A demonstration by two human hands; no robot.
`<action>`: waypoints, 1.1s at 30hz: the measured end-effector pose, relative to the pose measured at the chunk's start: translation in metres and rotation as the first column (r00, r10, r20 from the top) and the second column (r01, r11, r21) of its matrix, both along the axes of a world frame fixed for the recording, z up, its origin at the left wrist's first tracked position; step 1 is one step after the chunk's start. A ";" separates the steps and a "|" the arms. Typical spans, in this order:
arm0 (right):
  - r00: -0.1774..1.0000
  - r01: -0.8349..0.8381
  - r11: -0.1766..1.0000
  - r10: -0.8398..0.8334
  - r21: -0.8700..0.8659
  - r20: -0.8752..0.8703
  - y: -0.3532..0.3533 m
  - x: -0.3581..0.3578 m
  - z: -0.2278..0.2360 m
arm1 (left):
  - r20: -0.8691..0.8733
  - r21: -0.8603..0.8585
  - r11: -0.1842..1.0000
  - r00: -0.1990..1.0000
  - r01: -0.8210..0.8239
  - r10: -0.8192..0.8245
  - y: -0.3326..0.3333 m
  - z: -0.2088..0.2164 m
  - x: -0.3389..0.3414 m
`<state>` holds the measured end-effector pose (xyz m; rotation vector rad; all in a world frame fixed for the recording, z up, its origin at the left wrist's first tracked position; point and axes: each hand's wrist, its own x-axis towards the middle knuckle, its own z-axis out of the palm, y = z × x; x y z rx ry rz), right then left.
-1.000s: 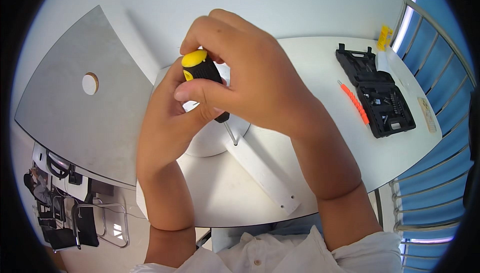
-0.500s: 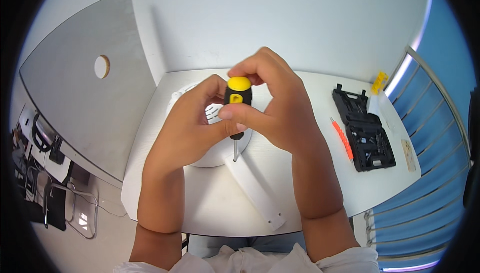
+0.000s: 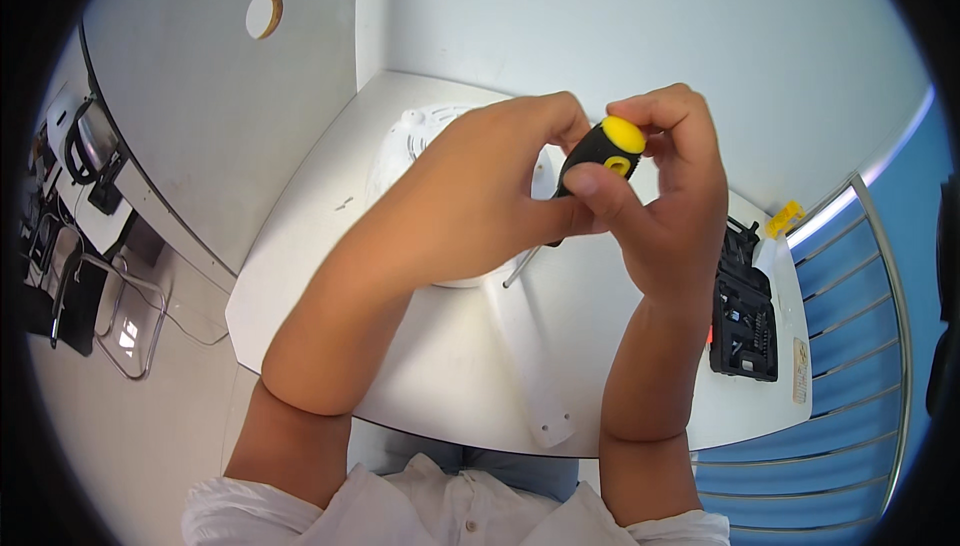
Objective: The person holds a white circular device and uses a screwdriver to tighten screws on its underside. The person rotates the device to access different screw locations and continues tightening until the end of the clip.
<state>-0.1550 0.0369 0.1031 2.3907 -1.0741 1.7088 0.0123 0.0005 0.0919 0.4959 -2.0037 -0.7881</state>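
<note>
A screwdriver (image 3: 600, 154) with a stubby black and yellow handle leans, its handle up to the right. My right hand (image 3: 668, 191) is closed on the handle near its yellow end, thumb and fingers on opposite sides. Lower on the same handle, the fingers of my left hand (image 3: 500, 181) are closed too. The thin metal shaft runs down to the far end of a long white strip-shaped piece (image 3: 535, 361), its tip at a hole there. Two holes show at the strip's near end. Behind my left forearm sits a round, slotted white plastic part (image 3: 395, 151), partly covered.
Small dark screws (image 3: 344, 204) lie on the white table (image 3: 300, 276) at left. An open black tool case (image 3: 743, 331) stands on the right, partly behind my right arm. Beyond it are a yellow plastic piece (image 3: 785, 218) and a metal railing (image 3: 890, 286). A grey partition (image 3: 220, 96) borders the left.
The screwdriver has gone from nearly upright to tilted, its handle leaning right. Both hands have shifted right with it, still gripping. The whole view has turned too.
</note>
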 end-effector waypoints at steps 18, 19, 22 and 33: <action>0.976 0.178 0.983 -0.171 0.042 -0.136 0.007 0.001 0.003 | 0.057 -0.176 0.984 0.998 -0.010 0.020 -0.007 -0.003 -0.001; 0.992 0.098 0.992 -0.091 0.075 -0.089 0.007 0.002 0.004 | 0.042 -0.155 0.987 0.999 0.036 -0.030 -0.012 -0.005 0.002; 0.996 -0.057 0.990 0.065 0.126 -0.061 0.007 -0.004 0.007 | 0.022 -0.100 0.987 0.992 0.128 -0.126 -0.018 -0.006 0.007; 0.951 0.309 0.951 -0.309 0.001 -0.006 0.002 0.006 -0.004 | 0.167 0.034 0.999 0.986 -0.020 0.014 -0.004 0.003 0.000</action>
